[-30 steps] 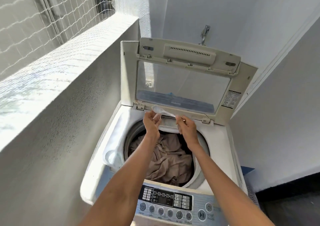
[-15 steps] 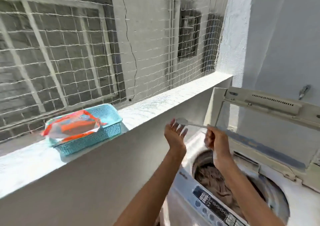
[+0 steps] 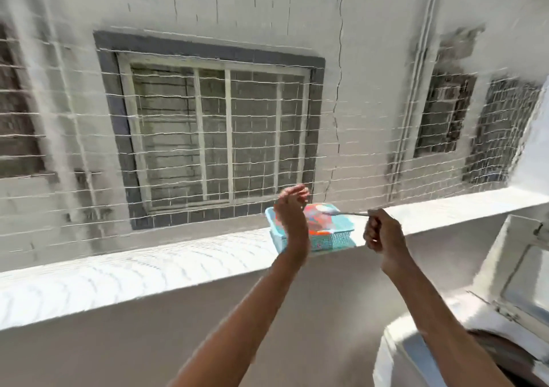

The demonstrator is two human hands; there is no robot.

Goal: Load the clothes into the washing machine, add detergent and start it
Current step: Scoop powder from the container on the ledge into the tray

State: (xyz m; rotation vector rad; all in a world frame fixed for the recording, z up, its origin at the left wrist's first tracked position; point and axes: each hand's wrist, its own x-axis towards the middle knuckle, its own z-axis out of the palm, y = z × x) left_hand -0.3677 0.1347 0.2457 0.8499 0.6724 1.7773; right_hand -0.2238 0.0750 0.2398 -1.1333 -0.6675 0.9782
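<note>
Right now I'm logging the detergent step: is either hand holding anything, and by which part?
The right hand pinches a spoon by its handle end, bowl over the blue basket. The left hand holds nothing.

No readable text, brand, number or sign anywhere in frame. Orange-red and white plastic packet [image 3: 319, 221] in the turquoise plastic mesh basket [image 3: 337, 239], centre right: print is motion-blurred, illegible. White top-loading washing machine [image 3: 421, 354], lower right: no label visible.
</note>
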